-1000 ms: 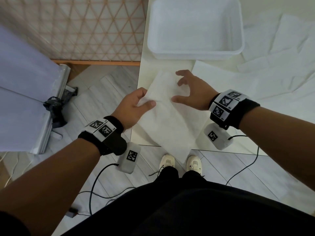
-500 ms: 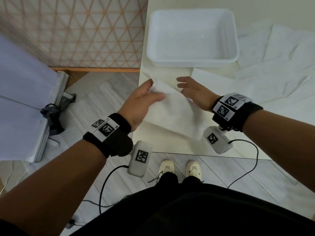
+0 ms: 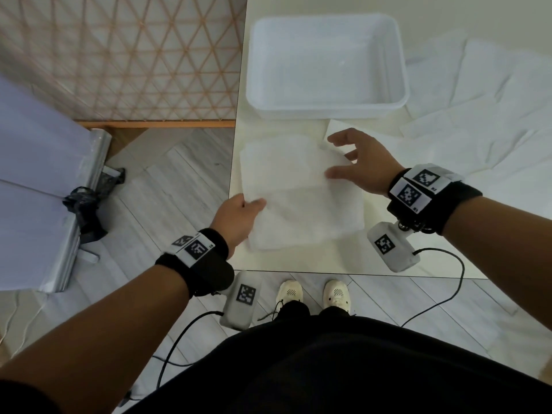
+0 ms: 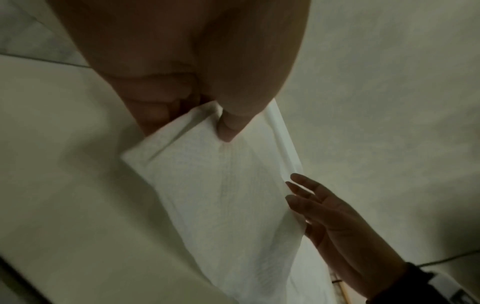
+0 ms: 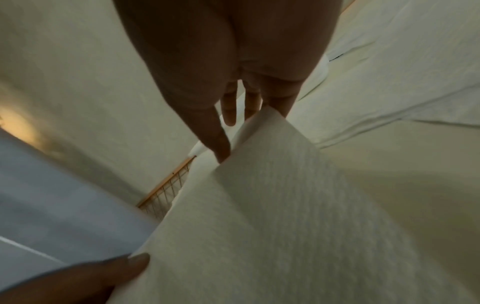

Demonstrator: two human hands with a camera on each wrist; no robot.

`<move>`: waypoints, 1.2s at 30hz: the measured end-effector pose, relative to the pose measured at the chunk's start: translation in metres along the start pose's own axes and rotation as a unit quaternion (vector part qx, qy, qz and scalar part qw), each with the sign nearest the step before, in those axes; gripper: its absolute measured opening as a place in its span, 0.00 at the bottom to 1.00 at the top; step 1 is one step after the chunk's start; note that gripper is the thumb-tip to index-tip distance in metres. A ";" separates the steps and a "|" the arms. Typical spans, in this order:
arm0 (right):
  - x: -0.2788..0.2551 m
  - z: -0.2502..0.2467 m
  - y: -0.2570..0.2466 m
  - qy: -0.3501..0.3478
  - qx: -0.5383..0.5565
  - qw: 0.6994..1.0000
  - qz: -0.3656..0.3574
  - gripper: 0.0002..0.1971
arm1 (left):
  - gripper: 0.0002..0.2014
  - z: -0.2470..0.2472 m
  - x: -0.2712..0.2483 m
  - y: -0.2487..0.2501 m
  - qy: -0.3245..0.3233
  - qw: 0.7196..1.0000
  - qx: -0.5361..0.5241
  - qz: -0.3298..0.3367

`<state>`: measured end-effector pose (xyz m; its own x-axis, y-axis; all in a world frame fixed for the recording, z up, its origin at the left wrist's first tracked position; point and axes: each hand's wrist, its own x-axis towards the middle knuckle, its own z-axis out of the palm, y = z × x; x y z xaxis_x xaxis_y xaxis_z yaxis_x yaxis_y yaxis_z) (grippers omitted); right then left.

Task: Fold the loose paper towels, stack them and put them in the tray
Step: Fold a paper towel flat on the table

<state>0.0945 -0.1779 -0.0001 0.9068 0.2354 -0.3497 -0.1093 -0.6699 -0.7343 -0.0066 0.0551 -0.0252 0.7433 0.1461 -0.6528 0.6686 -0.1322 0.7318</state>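
Observation:
A white paper towel (image 3: 301, 198) lies folded in two layers on the white table (image 3: 313, 259), near its front left corner. My left hand (image 3: 254, 206) pinches the towel's near left edge, thumb on top; the left wrist view shows this pinch (image 4: 223, 127) on the towel (image 4: 228, 195). My right hand (image 3: 333, 158) hovers at the towel's far right edge with straight, spread fingers, touching that edge (image 4: 298, 197). In the right wrist view the towel's corner (image 5: 285, 185) rises toward the right fingers (image 5: 230, 111). The white tray (image 3: 328, 110) stands empty just beyond the towel.
Several loose paper towels (image 3: 484, 115) lie spread over the right side of the table. The table's left edge and front edge are close to the towel. A lattice screen (image 3: 119, 55) and a folded panel stand on the floor to the left.
The towel, which hung over the front edge, was lifted and now lies folded on the table. My left hand moved back to its near left edge; my right hand shifted right and opened.

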 end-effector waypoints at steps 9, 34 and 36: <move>-0.014 0.010 0.022 0.110 0.017 0.993 0.042 0.35 | 0.22 0.002 0.009 0.006 0.040 0.964 0.253 0.066; 0.010 -0.011 0.017 0.194 0.078 0.978 0.008 0.05 | 0.20 0.001 0.015 0.005 0.122 0.900 0.393 0.146; 0.008 -0.013 0.015 0.187 0.084 0.979 -0.011 0.04 | 0.19 0.001 0.012 0.006 0.149 0.887 0.368 0.237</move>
<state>0.1051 -0.1956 -0.0063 0.9920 -0.0470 -0.1176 -0.1244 -0.5353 -0.8354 0.0060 0.0548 -0.0289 0.9791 0.1418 -0.1459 0.1974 -0.8356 0.5126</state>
